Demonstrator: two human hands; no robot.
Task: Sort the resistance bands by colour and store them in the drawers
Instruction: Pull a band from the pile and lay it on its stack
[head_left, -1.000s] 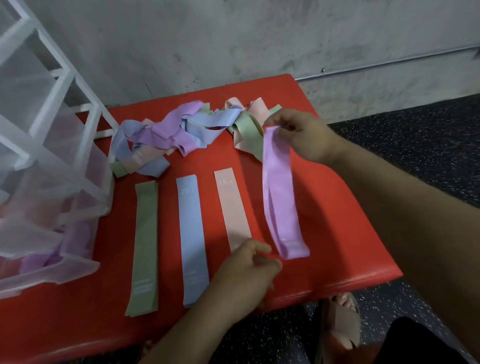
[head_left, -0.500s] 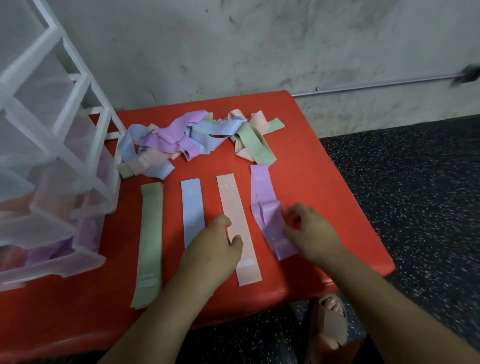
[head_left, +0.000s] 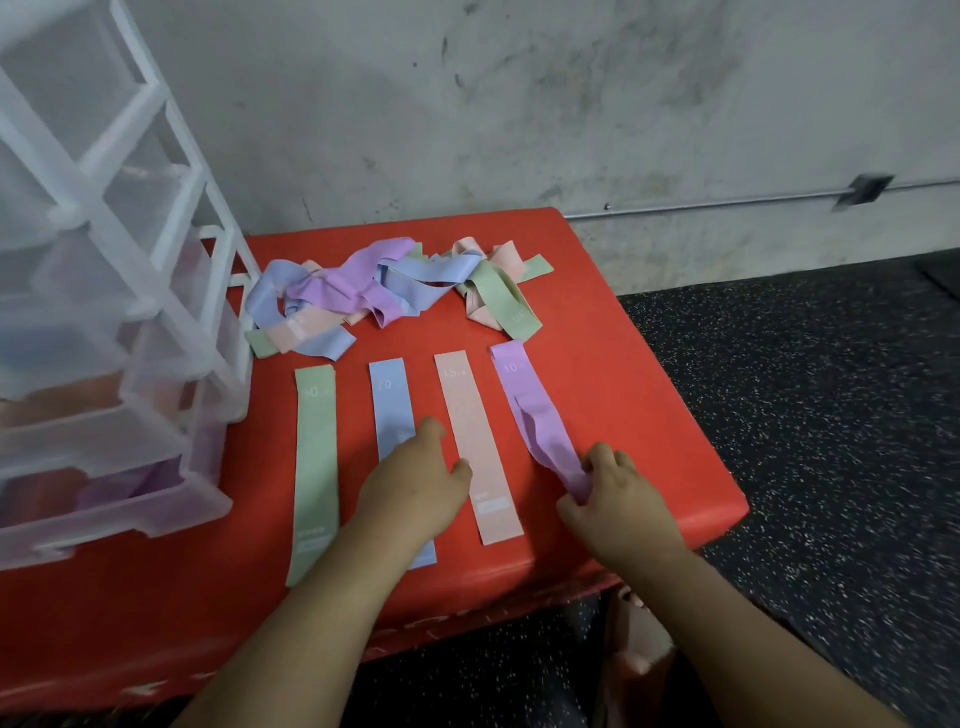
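Btm drawer (head_left: 111, 526): purple bands (head_left: 143, 486), prob.

On the bench (head_left: 649, 364) we find four bands laid side by side in a row, each running from the near edge toward the wall (head_left: 519, 104): the leftmost band (head_left: 314, 467), the second band (head_left: 389, 400), the third band (head_left: 467, 415) and the rightmost band (head_left: 535, 410). Behind the row, the heap of bands (head_left: 384, 286) lies across the bench's far part. The drawer unit (head_left: 156, 291) stands on the bench's left end, just beside the heap and near the leftmost band. Our left hand (head_left: 415, 488) rests on the near part of the second band, just beside the third. Our right hand (head_left: 618, 499) pinches the near end of the rightmost band. The floor (head_left: 831, 415) lies to the bench's right.
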